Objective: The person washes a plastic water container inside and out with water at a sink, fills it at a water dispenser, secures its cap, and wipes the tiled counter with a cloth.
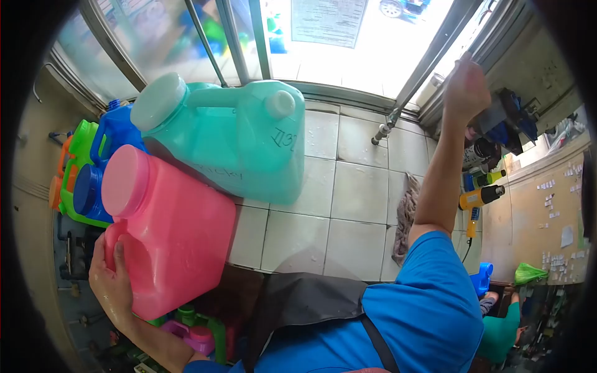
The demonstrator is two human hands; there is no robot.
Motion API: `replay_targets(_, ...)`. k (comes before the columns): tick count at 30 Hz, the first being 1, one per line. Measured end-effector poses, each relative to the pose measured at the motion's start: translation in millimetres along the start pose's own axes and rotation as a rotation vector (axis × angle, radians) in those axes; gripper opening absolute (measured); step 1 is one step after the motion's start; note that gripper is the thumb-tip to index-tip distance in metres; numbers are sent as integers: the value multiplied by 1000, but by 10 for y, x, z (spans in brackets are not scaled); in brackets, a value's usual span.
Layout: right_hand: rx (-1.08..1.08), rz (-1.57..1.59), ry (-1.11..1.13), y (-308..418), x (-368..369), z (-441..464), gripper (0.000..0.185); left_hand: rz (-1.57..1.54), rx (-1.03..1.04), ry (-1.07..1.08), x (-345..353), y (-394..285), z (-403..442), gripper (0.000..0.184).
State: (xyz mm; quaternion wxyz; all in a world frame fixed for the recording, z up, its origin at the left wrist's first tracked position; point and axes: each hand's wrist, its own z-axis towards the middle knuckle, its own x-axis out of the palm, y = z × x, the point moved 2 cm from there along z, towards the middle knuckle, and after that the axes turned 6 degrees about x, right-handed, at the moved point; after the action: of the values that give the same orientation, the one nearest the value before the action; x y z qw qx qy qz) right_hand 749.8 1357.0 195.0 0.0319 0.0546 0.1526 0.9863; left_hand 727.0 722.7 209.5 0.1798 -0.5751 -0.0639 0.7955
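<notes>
A pink plastic jug [186,236] with a wide round lid is tilted at the counter's near left. My left hand [115,273] is closed round its handle, thumb on the near side. Beside it a teal translucent jug [236,140] with a pale lid and dark handwriting stands on the tiled counter. My right arm is stretched far out to the right. My right hand [467,90] is closed in front of the window frame; what its fingers hold, if anything, is hidden.
Blue, green and orange jugs [84,168] crowd the left side. A faucet [382,132] stands by the glass, and a crumpled rag [407,214] lies on the tiles [305,239]. A yellow heat gun [482,197] hangs at right. A person in green [500,332] is behind, lower right.
</notes>
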Motion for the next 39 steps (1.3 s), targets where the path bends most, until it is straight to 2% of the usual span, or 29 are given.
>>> replay_targets(2, 163, -376, 20, -733, -44, 21, 23, -17, -7, 13, 18, -4, 20, 41)
replay_targets(3, 162, -376, 13, -981, 8, -9, 23, -41, 8, 5, 31, 53, 28, 41)
replay_targets(5, -168, -969, 687, -1325, 310, -147, 18, -61, 26, -12, 24, 109, 38, 40)
replay_targets(6, -165, -965, 681, -1439, 434, -188, 18, -56, 42, -14, 26, 112, 40, 40)
replay_targets(8, -448, -1084, 1117, -1570, 589, -427, 32, -44, 66, 7, 23, 105, 50, 39)
replay_targets(10, -499, -1035, 1081, -2046, 732, -620, 37, -38, 44, 19, 14, 100, 39, 39)
replay_targets(12, -607, -1004, 1008, -2209, 739, -707, 46, -28, 24, 18, 10, 113, 26, 39)
replay_targets(15, -676, -1008, 941, -2373, 733, -741, 46, -39, 5, 37, 23, 201, 40, 40)
replay_targets(17, -647, -1028, 997, -2297, 698, -650, 46, -47, -2, 52, 3, 213, 38, 41)
replay_targets(19, -658, -1134, 1081, -2368, 720, -613, 62, -98, -1, 115, -24, 194, 62, 41)
replay_targets(20, -708, -1083, 981, -2367, 698, -610, 58, -88, -6, 112, -31, 215, 65, 41)
replay_targets(23, -619, -1172, 1041, -2266, 649, -568, 57, -182, -25, 98, 0, 249, 44, 40)
replay_targets(25, -659, -1233, 1021, -2328, 603, -551, 65, -235, 8, 55, 6, 145, 30, 34)
replay_targets(27, -631, -1016, 865, -2553, 552, -613, 67, -185, 17, 26, 19, 175, 23, 35)
replay_targets(29, -625, -1049, 898, -2520, 489, -563, 53, -124, 19, -4, -6, 141, 16, 35)
replay_targets(31, -510, -1161, 1000, -2385, 466, -505, 69, -26, 68, 4, -36, -33, 27, 37)
replay_targets(32, -490, -1153, 1026, -2132, 405, -426, 66, -16, 45, -15, -53, -57, 32, 37)
replay_targets(33, -302, -1055, 1062, -2128, 403, -341, 60, 3, 61, -26, -53, -63, 28, 37)
replay_targets(34, -200, -1107, 1042, -1819, 321, -218, 49, 23, 72, -31, -55, -53, 15, 38)
replay_targets(35, -25, -1124, 988, -2016, 234, -202, 38, 33, 41, -46, -63, -30, 19, 38)
replay_targets(37, 285, -892, 843, -1171, -148, -53, 36, 40, 115, -29, -72, 1, 22, 37)
replay_targets(39, 99, -640, 653, -558, -417, -66, 28, 27, 131, -17, -85, 26, 40, 36)
